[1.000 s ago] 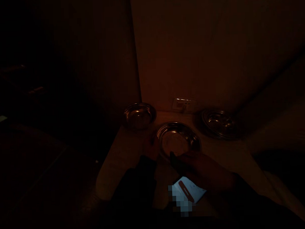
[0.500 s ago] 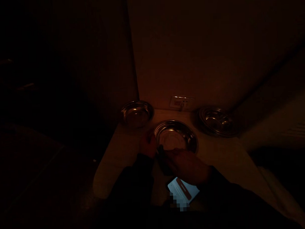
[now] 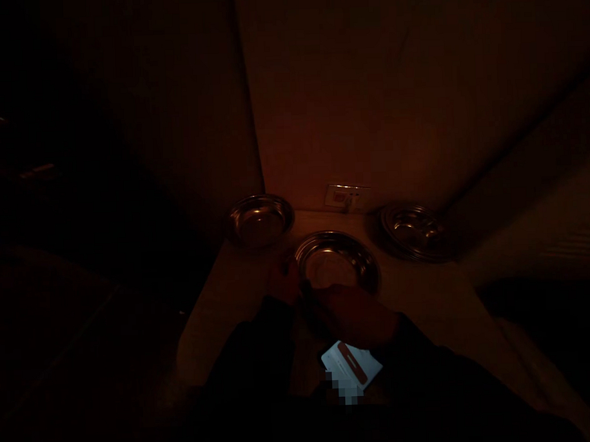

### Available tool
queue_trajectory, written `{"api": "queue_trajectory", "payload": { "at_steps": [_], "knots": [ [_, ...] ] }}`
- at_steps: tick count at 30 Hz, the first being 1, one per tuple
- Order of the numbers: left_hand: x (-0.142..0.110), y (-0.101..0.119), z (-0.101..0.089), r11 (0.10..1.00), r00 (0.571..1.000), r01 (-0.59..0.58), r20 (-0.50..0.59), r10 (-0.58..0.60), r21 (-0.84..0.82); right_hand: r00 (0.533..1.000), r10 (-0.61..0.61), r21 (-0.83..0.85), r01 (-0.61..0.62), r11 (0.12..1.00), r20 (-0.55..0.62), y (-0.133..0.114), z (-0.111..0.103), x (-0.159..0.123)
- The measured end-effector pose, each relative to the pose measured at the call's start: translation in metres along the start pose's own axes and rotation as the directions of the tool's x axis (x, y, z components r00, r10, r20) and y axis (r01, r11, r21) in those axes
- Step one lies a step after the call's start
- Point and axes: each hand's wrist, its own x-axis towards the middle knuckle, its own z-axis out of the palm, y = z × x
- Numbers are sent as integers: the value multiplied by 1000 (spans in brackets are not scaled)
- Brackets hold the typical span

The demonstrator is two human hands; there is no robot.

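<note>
The scene is very dark. My left hand (image 3: 283,281) rests at the left rim of a round steel plate (image 3: 337,263) on a pale table (image 3: 234,300); its fingers look curled, and what they hold is hidden. My right hand (image 3: 356,310) is closed around a dark object I cannot make out, just at the plate's near rim and close to my left hand. A lit phone screen (image 3: 351,365) glows on the table under my right wrist.
A second steel plate (image 3: 259,218) stands at the back left corner of the table and a third, compartmented one (image 3: 412,230) at the back right. A wall socket (image 3: 347,196) sits on the wall behind. The table's left edge drops into darkness.
My right hand with the dark object has moved left and nearer to my left hand at the plate's rim. The view has shifted slightly.
</note>
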Motion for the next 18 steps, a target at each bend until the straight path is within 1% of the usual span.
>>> {"api": "queue_trajectory", "payload": {
  "at_steps": [3,4,6,10,12,15,18],
  "knots": [
    [0,3,-2,999,1000,-22,-17,23,29,998,4,8,-4,1000,-59,-7,2,11],
    [0,5,-2,999,999,-24,-21,25,32,997,-5,3,5,1000,-81,-8,2,13],
    [-1,8,-3,999,999,-16,-38,18,37,995,-34,-27,32,999,-89,-9,2,11],
    [-2,11,-4,999,1000,19,-10,-19,33,999,-35,-135,30,990,-33,-2,2,-5],
    [-2,9,-4,999,1000,29,9,-29,18,999,-49,-157,49,986,1,5,1,-14],
    [-1,4,-3,1000,1000,13,9,-13,4,996,-78,-129,82,988,34,14,1,-22],
    [0,0,-2,1000,1000,-16,21,16,-2,998,-57,-65,60,996,40,14,3,-21]
  ]
}}
